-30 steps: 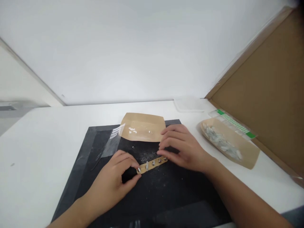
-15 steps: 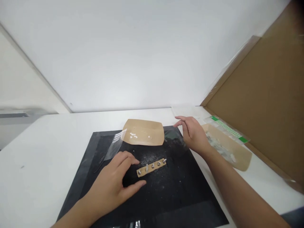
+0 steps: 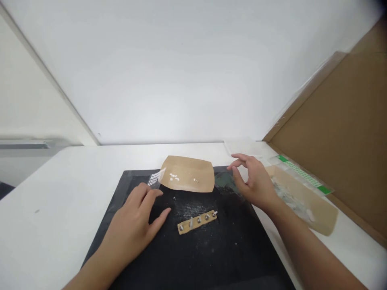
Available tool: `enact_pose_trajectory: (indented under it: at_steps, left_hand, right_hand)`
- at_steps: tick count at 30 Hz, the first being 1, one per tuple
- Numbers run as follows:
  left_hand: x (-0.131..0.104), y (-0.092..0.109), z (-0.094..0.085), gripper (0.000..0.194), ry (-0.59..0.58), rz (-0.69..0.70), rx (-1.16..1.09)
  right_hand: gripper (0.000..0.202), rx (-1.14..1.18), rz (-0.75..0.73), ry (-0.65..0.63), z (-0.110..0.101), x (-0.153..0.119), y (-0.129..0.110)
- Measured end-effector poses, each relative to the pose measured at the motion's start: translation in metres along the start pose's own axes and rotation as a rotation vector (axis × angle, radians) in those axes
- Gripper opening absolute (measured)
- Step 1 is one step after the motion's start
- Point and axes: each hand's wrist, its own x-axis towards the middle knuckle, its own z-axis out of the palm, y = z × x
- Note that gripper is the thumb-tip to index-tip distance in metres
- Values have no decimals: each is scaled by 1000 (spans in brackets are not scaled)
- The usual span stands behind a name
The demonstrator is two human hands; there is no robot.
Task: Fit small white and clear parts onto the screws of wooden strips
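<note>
My left hand is above the left side of a black mat, thumb and fingers spread and nothing between them. To its right, apart from it, lies a narrow tan strip with a row of small round metal pieces and pale bits sticking up from it. Over the mat's far right corner hovers my right hand, its fingers loosely curved with the thumb close to the forefinger. No object shows in it. Between the hands, at the mat's far edge, stands a tan paper tray with several tiny white pieces in it.
A clear sheet with white labels leans at the tan tray's left. On the right, a second tan tray holds crumpled translucent scraps, beside a green-edged sheet. A cardboard wall bounds the right side; a white wall stands behind.
My left hand has drawn back left, away from the strip. My right hand stays near the mat's far right corner, its fingers more curled. The view has shifted slightly.
</note>
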Motion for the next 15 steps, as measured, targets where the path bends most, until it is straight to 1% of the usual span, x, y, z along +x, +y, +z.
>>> enact_pose_trajectory:
  at_steps: [2, 3, 6, 9, 12, 15]
  left_hand:
    - [2, -5, 1, 10, -21, 22, -20]
    - [4, -7, 1, 7, -25, 33, -40]
    - [6, -9, -2, 14, -36, 40, -108]
    - [7, -11, -7, 14, -27, 23, -135]
    - [8, -16, -13, 13, 14, -18, -62]
    - [10, -20, -21, 13, 129, -143, 102]
  right_hand:
    - [22, -14, 12, 11, -1, 0, 1]
    - [21, -19, 15, 17, -2, 0, 1]
    - [18, -25, 22, 19, -3, 0, 2]
    - [13, -36, 34, 17, -3, 0, 2]
    - [14, -87, 50, 36, -8, 2, 2]
    - [19, -169, 55, 68, -22, 6, 8]
